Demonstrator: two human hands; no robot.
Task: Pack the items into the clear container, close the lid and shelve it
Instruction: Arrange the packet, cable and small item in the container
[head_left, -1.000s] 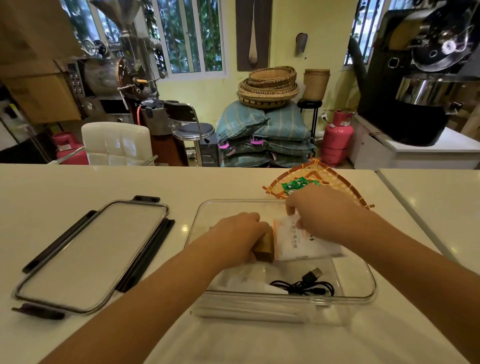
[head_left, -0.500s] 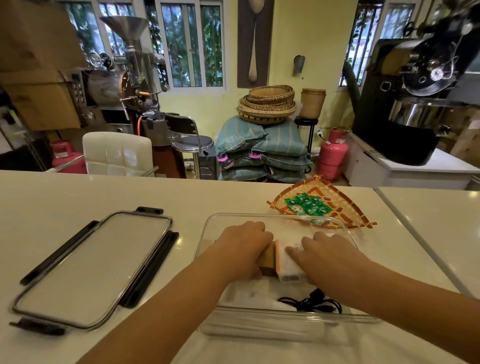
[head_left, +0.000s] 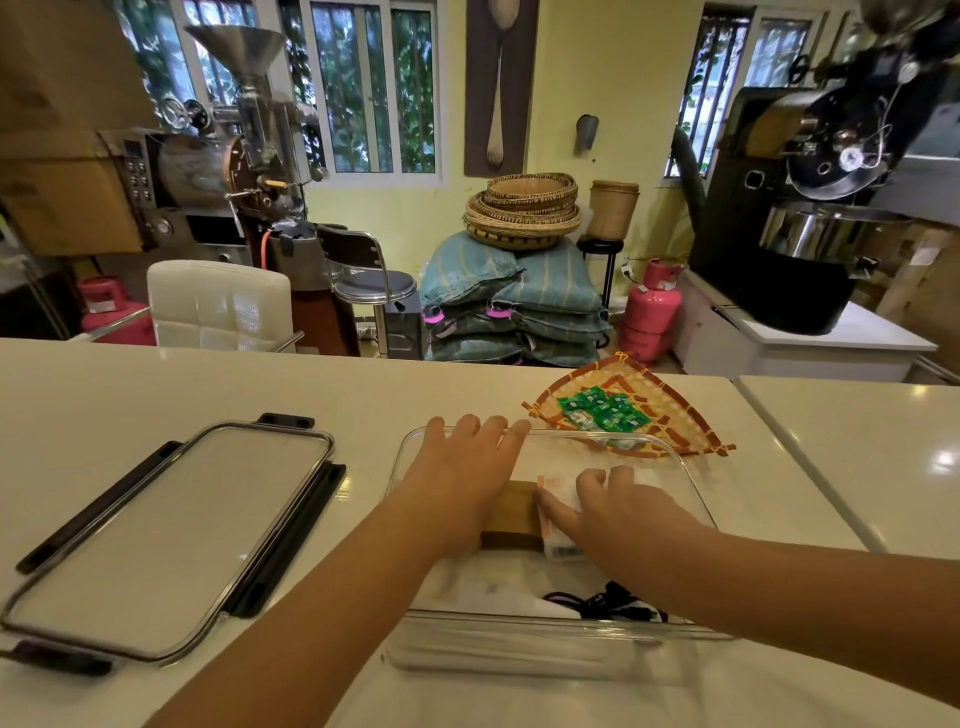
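Note:
The clear container (head_left: 696, 499) stands on the white counter in front of me. Inside it lie a brown box (head_left: 511, 517), a white packet with orange print (head_left: 561, 535) and a coiled black cable (head_left: 602, 605). My left hand (head_left: 462, 467) is over the container's left part with its fingers spread flat, their tips at the far rim, holding nothing. My right hand (head_left: 618, 512) presses down on the white packet next to the brown box. The container's lid (head_left: 156, 535), clear with black clips, lies flat on the counter to the left.
A woven fan-shaped tray (head_left: 670, 415) with several green sachets (head_left: 602, 410) sits just behind the container's far right corner. Beyond the counter's far edge are a white chair (head_left: 218, 304), a stool, stacked sacks, pink gas cylinders and roasting machines.
My left hand has let go of the brown box and opened, reaching to the container's far rim. My right hand has lowered the white packet beside the box and now presses on it.

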